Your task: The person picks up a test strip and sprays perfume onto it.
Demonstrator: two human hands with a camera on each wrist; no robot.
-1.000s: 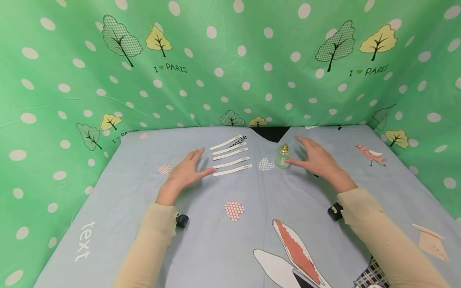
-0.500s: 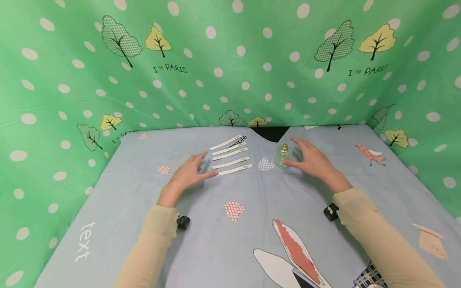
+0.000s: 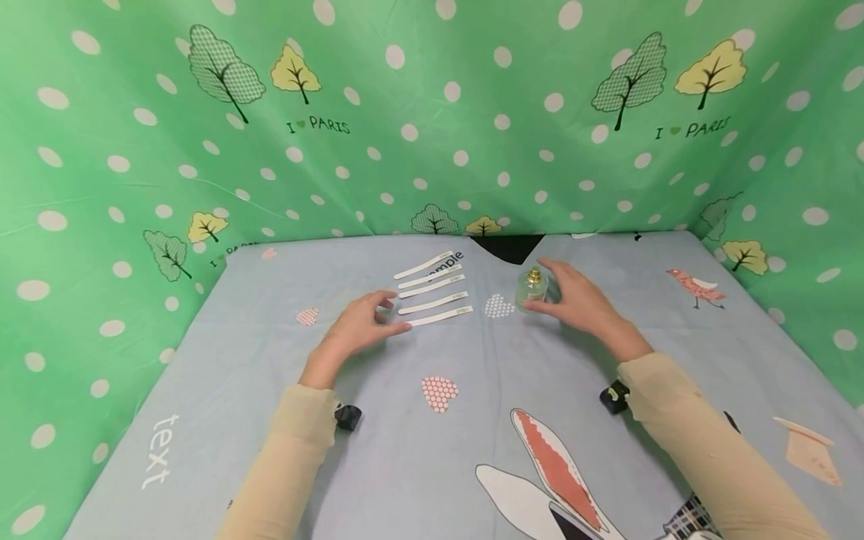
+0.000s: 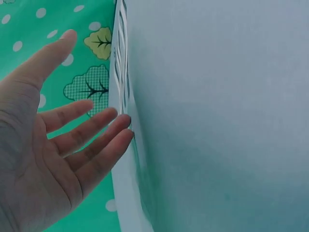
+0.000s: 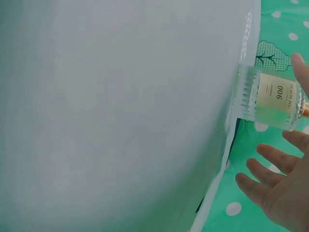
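Observation:
A clear green-tinted perfume bottle [image 3: 532,291] with a gold spray neck stands upright on the cloth in the head view. My right hand [image 3: 582,301] is close on its right side, thumb in front and fingers behind. In the right wrist view the thumb and fingers [image 5: 270,181] are spread around the labelled bottle [image 5: 275,94]; I cannot tell whether they touch it. Several white paper strips [image 3: 435,302] lie in a rough row left of the bottle. Beside their left ends hovers my left hand [image 3: 358,326], holding nothing, its fingers relaxed in the left wrist view.
A blue-grey printed cloth [image 3: 398,457] covers the table. Behind and on both sides hangs a green dotted curtain [image 3: 378,180]. Dark wrist cameras [image 3: 348,417] sit under the cuffs, and the hearts and rabbit ears are only prints.
My right hand has moved left, nearer the bottle. My left hand has shifted slightly right toward the strips, its fingers bending a little more. Bottle and strips have stayed put.

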